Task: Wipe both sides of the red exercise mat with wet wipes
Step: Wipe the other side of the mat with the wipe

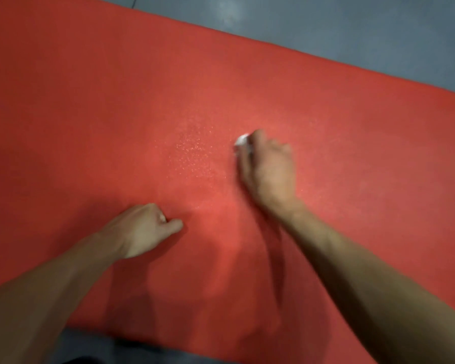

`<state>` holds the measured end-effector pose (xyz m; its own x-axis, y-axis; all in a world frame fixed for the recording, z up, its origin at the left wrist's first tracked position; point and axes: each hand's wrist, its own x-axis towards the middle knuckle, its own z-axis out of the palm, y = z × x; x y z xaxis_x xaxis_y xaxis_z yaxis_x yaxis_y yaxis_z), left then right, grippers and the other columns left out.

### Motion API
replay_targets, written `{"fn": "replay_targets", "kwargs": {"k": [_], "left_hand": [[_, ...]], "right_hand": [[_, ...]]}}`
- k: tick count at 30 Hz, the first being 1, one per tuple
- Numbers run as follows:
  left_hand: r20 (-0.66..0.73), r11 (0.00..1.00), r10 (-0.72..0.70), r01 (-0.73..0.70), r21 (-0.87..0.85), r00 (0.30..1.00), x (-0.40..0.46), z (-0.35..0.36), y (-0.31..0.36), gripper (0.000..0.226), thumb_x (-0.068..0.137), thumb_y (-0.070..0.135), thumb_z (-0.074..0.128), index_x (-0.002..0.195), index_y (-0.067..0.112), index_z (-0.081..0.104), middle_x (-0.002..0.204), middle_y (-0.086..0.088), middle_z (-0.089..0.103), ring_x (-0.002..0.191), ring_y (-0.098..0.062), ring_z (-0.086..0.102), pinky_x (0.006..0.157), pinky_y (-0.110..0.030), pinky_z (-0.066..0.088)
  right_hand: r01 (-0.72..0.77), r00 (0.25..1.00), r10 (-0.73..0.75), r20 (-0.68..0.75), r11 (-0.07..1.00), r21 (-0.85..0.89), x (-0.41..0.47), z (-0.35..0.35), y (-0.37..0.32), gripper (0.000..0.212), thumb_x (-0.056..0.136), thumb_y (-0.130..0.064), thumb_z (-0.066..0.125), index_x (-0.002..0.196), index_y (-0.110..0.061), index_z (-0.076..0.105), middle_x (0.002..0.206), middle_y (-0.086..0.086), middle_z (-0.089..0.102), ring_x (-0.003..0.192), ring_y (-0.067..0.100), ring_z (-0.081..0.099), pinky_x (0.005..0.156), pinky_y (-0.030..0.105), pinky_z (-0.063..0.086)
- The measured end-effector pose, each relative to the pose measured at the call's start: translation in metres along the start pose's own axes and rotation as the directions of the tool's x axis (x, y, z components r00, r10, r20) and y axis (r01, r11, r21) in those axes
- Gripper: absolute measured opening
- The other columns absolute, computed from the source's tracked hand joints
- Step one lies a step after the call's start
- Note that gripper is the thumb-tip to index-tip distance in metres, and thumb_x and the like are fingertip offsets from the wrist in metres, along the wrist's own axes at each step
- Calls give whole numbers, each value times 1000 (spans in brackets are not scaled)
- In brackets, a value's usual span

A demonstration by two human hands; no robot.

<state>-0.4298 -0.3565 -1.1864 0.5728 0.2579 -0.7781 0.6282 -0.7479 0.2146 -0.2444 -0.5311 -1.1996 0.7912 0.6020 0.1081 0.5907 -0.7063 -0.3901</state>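
The red exercise mat (pixel 116 101) lies flat on the floor and fills most of the head view. My right hand (pixel 267 166) is near the mat's middle, fingers curled round a small white wet wipe (pixel 241 141) pressed to the surface; only a corner of the wipe shows past the fingers. Left of the wipe, a patch of the mat glistens with tiny wet specks. My left hand (pixel 145 229) rests on the mat nearer to me, fingers curled into a loose fist with nothing seen in it. The right hand is motion-blurred.
Grey floor (pixel 352 24) shows beyond the mat's far edge at the top right and along its near edge at the bottom. A thin dark cable crosses the floor at the top.
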Motion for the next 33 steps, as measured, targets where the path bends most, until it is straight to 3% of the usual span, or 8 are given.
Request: {"fn": "replay_targets", "kwargs": {"k": [4,7,10,16,22,25,30,33], "left_hand": [[4,1000,-6,5,13,1000,2,1,-1,63,90,59,53,52,11,40,49,-3,29,46,-22,37,48,-35,31],[21,1000,13,-13,24,1000,5,1,-1,62,91,60,53,53,13,41,51,-3,29,50,-25,39,50,-35,33],[32,1000,10,-11,26,999,6,-2,-1,63,90,61,53,53,11,41,49,-4,32,50,-25,42,51,-35,33],[26,1000,5,-6,20,1000,5,-3,1,59,89,63,51,52,17,47,48,-4,34,50,-24,43,51,-35,34],[18,1000,11,-11,4,1000,5,-3,-1,63,88,62,51,52,11,42,47,-3,37,50,-25,45,51,-34,34],[20,1000,16,-16,3,1000,7,-3,-2,62,90,61,52,54,12,40,47,-2,35,48,-23,42,50,-34,33],[26,1000,25,-24,-15,999,7,-1,-5,61,90,59,52,52,13,37,47,-1,32,47,-24,38,50,-35,31],[29,998,50,-50,-26,998,7,-1,-6,62,85,65,50,51,14,40,46,-2,32,46,-23,38,48,-34,30]], "right_hand": [[321,945,-318,77,947,-30,-8,14,-18,13,97,-31,61,95,-18,58,70,7,63,67,32,55,67,38,30],[-17,997,1,-77,979,-205,17,-8,53,24,100,-41,52,99,-18,59,78,15,66,73,39,60,67,41,38],[-287,948,253,-193,942,-173,28,-28,88,34,101,-45,43,105,-15,58,88,19,70,84,42,64,76,49,42],[208,977,-201,66,972,-108,35,8,9,16,99,-31,53,98,-15,57,70,13,62,69,38,59,67,43,37],[-365,926,339,-169,918,-158,46,-30,100,30,101,-40,45,109,-14,56,96,17,74,92,42,68,83,49,43],[-335,934,318,-162,938,-89,57,-17,69,29,101,-36,45,109,-11,55,94,20,73,90,44,67,82,51,45],[-11,999,14,44,997,-71,63,22,-9,25,101,-38,43,105,-17,54,87,15,73,84,40,66,78,46,42],[-201,978,192,-79,972,-121,68,2,35,29,100,-43,44,106,-18,56,92,15,75,89,40,68,81,48,46]]}}
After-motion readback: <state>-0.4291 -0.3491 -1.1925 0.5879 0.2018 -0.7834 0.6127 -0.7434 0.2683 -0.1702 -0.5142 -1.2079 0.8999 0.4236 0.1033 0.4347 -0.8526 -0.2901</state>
